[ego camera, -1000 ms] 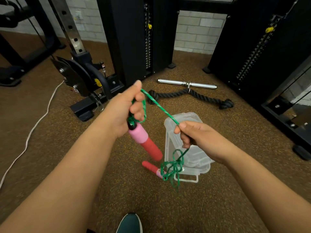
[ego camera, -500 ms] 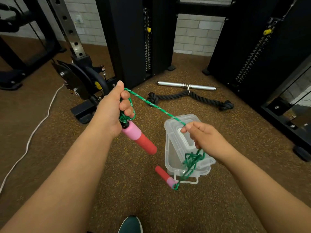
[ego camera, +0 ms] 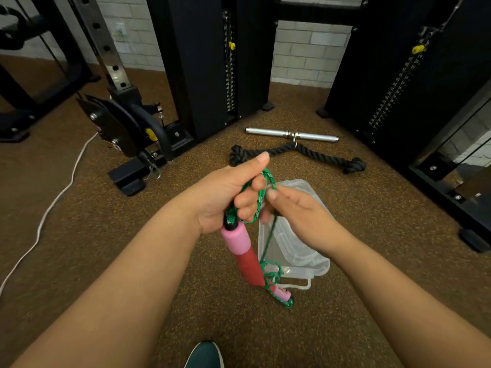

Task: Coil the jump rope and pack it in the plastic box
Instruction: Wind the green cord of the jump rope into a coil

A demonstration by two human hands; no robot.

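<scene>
My left hand (ego camera: pixel 225 193) grips the top of a pink and red jump rope handle (ego camera: pixel 243 252), which hangs downward, with loops of the green rope (ego camera: pixel 261 193) wound over its fingers. My right hand (ego camera: pixel 300 211) is right beside it, pinching the green rope at the loops. From there the rope drops to a small tangle (ego camera: pixel 272 273) and the second pink handle (ego camera: pixel 281 293) near the floor. The clear plastic box (ego camera: pixel 297 251) sits on the floor under my hands, partly hidden by my right hand.
A black rope attachment (ego camera: pixel 297 152) and a chrome bar (ego camera: pixel 291 134) lie on the brown floor beyond the box. Black weight machines (ego camera: pixel 210 62) stand behind and at the right (ego camera: pixel 398 75). A white cable (ego camera: pixel 57 197) runs along the left. My shoe (ego camera: pixel 204 354) shows at the bottom.
My right hand has moved up and left with the rope until it meets my left hand, laying another loop there. The left hand has shifted right, and the dangling handle has swung back under it.
</scene>
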